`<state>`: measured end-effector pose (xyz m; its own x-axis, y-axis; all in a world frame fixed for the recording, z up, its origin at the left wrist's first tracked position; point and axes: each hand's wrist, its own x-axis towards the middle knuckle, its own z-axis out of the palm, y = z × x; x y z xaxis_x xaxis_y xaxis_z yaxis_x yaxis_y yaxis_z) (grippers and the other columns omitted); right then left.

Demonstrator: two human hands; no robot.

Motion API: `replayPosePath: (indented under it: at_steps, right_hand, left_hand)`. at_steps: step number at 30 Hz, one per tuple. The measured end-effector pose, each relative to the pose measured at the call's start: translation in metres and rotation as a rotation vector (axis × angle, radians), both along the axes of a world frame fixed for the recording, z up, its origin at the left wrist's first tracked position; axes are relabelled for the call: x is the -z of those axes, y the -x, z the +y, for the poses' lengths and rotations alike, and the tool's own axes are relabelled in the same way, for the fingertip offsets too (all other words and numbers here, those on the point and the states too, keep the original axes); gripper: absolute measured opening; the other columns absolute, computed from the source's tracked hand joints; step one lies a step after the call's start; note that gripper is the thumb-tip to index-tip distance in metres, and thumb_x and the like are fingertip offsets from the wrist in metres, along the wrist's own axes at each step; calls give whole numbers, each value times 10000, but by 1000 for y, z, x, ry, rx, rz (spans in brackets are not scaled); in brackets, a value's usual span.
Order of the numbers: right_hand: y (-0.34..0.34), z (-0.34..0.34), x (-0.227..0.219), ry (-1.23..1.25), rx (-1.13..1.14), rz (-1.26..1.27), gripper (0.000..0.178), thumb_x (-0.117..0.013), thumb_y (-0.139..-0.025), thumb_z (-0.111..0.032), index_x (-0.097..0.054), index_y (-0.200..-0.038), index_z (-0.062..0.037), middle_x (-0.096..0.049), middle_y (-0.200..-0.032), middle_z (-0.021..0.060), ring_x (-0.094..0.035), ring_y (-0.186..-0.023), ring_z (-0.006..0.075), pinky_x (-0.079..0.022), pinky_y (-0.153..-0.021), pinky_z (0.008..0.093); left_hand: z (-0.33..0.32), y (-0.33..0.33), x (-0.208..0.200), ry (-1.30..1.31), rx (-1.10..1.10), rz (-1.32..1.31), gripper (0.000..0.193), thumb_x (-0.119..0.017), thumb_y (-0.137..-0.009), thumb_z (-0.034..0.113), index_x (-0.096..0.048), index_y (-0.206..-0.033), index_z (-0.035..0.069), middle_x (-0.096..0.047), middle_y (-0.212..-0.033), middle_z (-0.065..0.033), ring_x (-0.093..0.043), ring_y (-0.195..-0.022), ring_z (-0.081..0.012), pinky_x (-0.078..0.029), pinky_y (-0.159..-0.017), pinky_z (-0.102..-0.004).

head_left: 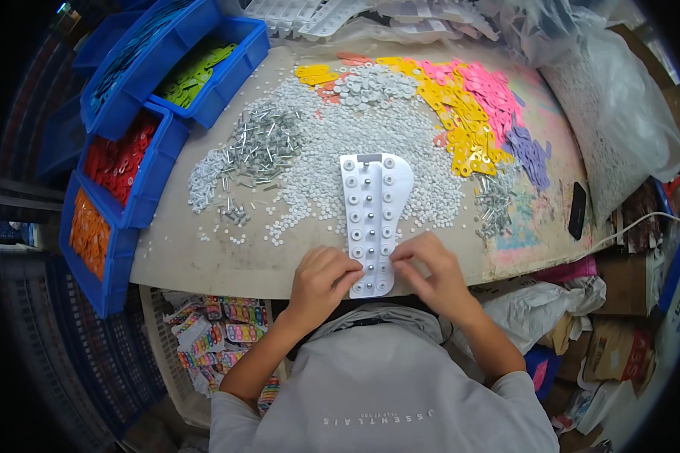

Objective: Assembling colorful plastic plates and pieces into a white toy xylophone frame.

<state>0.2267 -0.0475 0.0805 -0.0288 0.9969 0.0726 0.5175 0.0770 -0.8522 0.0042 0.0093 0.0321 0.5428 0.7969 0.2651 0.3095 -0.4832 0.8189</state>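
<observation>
A white plastic jig [370, 219] with a rounded right side lies at the table's near edge. Small white rings sit in its two outer columns, and metal pins stand along its middle. My left hand [321, 281] is at the jig's lower left edge, its thumb and fingertips pinched together. Beside the lower right edge, my right hand [432, 275] is also closed in a pinch. Whatever either pinch holds is too small or hidden to make out. Beyond the jig spreads a heap of small white plastic pieces [355, 124].
Metal rivets [268, 140] lie left of the heap. Yellow [461, 113], pink [485, 94] and purple [529, 155] plastic strips lie right. Blue bins [147, 162] line the left edge. A black phone [577, 211] and a clear sack [612, 113] are at the right; a crate [159, 355] stands below.
</observation>
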Motion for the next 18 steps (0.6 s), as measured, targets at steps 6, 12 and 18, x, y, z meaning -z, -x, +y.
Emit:
replayPosePath:
  at_steps: [6,12,18]
  right_hand:
    - [12,-7,17,-29,6,-57,76,-694,-876,-25,-658,-942,-32,-623,-913,98,-571,-902,304,-468,-797,389]
    - [18,-16,38,-161,45,-168,144,-726,-815,18,-668,-940,-24,-622,-961,110,-581,-907,303,-481,-770,388]
    - [18,-20,45,-417,5,-480,268,-739,-730,16,-689,-985,-51,-609,-957,63,-589,-914,280,-495,-797,394]
  left_hand:
    - [-3,1,7,-293,-13,46,157,-813,-768,111,-727,-893,68,-614,-836,-32,-589,-776,-244,-445,-689,-383]
    - [-5,1,9,-299,-5,35,172,-809,-768,106,-731,-917,71,-609,-838,-29,-584,-773,-237,-437,-672,-375]
    - [2,-2,-2,-285,46,33,145,-810,-773,115,-720,-875,67,-601,-797,-31,-579,-751,-236,-430,-659,-374]
